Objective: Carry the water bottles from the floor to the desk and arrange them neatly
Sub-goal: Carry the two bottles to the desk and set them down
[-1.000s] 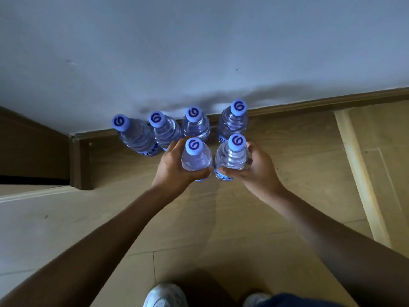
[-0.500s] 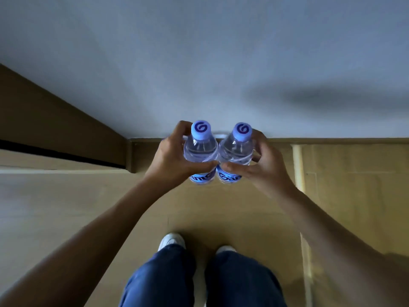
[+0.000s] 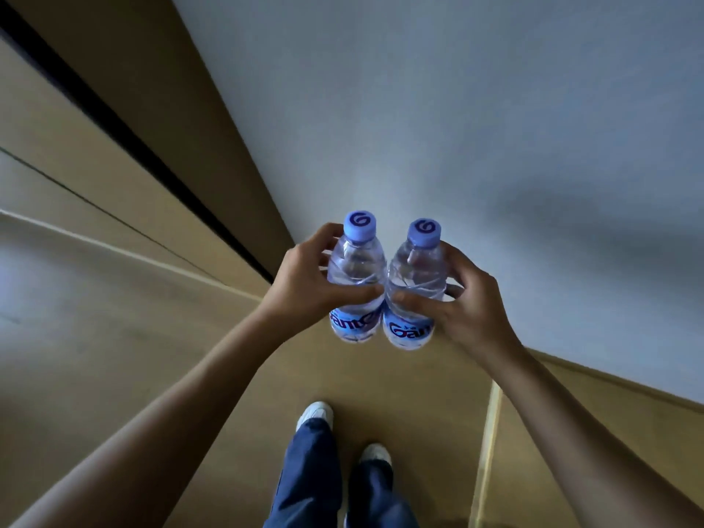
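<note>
We have lifted two clear plastic water bottles with blue caps, left bottle (image 3: 356,278) and right bottle (image 3: 416,283), off the floor; our left hand (image 3: 310,287) and right hand (image 3: 466,304) wrap fingers around them, ready for the desk.

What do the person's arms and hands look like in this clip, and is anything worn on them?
Both forearms are bare up to the frame's edge: no sleeves, watch, bracelet or gloves show. The left hand and right hand show no rings on the visible fingers. Lower down, the person wears blue trousers and white shoes.
</note>
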A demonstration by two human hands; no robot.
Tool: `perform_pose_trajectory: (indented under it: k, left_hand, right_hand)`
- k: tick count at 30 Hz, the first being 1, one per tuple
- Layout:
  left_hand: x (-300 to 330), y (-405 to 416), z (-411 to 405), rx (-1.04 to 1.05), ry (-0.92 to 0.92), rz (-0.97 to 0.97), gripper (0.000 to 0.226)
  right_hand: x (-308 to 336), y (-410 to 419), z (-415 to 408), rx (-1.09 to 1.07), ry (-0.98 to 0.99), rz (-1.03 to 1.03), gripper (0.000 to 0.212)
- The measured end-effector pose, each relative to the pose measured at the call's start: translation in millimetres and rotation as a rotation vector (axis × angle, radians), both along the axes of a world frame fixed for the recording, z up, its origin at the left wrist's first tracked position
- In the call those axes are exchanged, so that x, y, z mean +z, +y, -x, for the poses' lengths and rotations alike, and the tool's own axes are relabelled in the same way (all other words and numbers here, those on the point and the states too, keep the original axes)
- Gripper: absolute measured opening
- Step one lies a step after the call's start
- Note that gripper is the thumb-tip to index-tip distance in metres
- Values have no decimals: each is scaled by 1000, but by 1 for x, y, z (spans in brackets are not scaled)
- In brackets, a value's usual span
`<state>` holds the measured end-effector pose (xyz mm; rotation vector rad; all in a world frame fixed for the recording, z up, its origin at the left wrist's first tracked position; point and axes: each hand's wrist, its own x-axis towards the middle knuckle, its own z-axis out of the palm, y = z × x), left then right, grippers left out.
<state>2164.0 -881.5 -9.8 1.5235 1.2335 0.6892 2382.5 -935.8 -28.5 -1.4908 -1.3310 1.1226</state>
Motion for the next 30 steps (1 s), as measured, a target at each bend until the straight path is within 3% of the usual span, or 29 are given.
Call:
perform_pose_trajectory:
  k: [4,12,20,30]
  left_hand:
    - [52,-23,38,109,8,-48,45]
    - [120,-92,142,416,38,-109,47]
    - [134,-168,273,716,57,-94,47]
    - [144,-228,421,910,20,-98,50]
  right_hand:
    - [57,5,32,141,35,-22,50]
    - [112,-1,139,424,77,-39,64]
    - [132,-20,293,632,69,-33,67]
    - [138,-33,473,786,99,27,72]
